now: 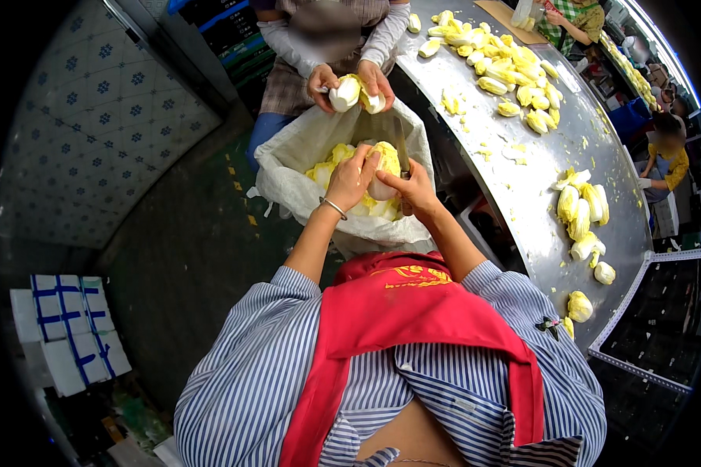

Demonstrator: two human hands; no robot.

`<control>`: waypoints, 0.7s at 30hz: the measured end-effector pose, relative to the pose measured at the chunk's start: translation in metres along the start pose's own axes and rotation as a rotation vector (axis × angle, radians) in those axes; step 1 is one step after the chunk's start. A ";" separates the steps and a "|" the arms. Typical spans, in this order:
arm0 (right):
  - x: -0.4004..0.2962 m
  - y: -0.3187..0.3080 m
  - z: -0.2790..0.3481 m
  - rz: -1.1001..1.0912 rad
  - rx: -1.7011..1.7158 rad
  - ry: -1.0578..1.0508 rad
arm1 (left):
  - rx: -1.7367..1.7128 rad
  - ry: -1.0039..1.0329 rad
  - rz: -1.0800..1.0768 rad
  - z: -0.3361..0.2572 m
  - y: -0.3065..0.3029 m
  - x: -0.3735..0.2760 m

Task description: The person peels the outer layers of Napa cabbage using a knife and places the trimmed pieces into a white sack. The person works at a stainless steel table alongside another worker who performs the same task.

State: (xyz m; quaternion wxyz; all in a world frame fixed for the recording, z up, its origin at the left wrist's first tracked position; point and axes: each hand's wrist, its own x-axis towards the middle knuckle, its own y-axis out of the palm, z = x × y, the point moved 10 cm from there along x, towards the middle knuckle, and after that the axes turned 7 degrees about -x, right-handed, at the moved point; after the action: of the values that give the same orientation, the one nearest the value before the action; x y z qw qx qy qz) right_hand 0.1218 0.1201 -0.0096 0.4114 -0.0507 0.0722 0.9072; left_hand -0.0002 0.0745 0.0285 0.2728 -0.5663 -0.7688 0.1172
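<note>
A small head of napa cabbage (385, 160) is held upright between my two hands, over an open white woven sack (292, 190). My left hand (350, 178) grips its left side, a bracelet at the wrist. My right hand (415, 187) has its thumb against the cabbage's lower part and its fingers around a knife (401, 140), whose blade points away from me. Loose yellow cabbage leaves (336, 157) lie inside the sack below. Across the sack, a co-worker's hands (350, 87) hold another cabbage head and leaves peeled from it.
To the right stands a long metal table (502, 192) with a heap of cabbages (514, 64) at its far part and several more nearer. White boxes with blue tape (73, 333) stand at the lower left. Dark crates (233, 35) are stacked behind the co-worker. Other people work at the far right.
</note>
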 end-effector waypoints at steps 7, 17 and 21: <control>0.002 0.000 -0.008 0.019 0.023 -0.019 | 0.061 0.054 -0.117 0.000 -0.001 -0.006; 0.001 0.000 -0.032 0.034 -0.038 0.079 | 0.073 0.022 -0.233 0.025 -0.004 -0.018; 0.012 0.003 -0.033 0.023 0.322 0.058 | -0.002 -0.107 -0.420 0.078 -0.011 -0.039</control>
State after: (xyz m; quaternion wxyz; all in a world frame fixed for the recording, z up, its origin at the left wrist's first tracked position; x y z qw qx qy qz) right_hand 0.1126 0.1214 -0.0433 0.4016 -0.0091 0.2292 0.8866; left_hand -0.0439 0.0446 -0.0414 0.2493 -0.3869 -0.8835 0.0871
